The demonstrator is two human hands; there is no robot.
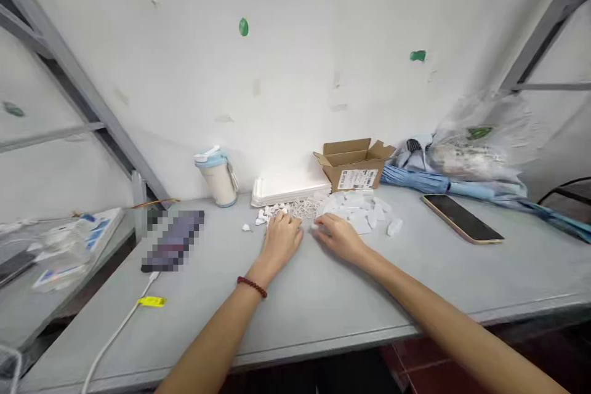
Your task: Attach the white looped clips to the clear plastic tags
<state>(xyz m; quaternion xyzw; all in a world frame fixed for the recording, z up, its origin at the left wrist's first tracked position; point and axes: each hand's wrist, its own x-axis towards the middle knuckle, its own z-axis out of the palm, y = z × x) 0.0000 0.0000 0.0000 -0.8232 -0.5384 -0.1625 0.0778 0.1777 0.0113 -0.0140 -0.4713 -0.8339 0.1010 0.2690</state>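
Observation:
My left hand (282, 239), with a dark red bead bracelet (252, 285) on its wrist, rests on the grey table with fingers bent and close together. Whatever its fingertips hold is hidden. Just beyond it lies a loose pile of small white pieces (262, 217), some covered by the fingers. Thin white cords or loops (307, 207) lie tangled between the hands. My right hand (340, 239) has its fingers curled in, with a small white piece (314, 227) at the fingertips. Behind it is a heap of small clear plastic bags (355, 209).
Against the wall stand a white tray stack (290, 189), an open cardboard box (353, 163) and a lidded cup (217, 178). At right are a phone (462, 218), a folded blue umbrella (415, 180) and plastic bags (484, 141). A white cable (117, 329) runs along the left.

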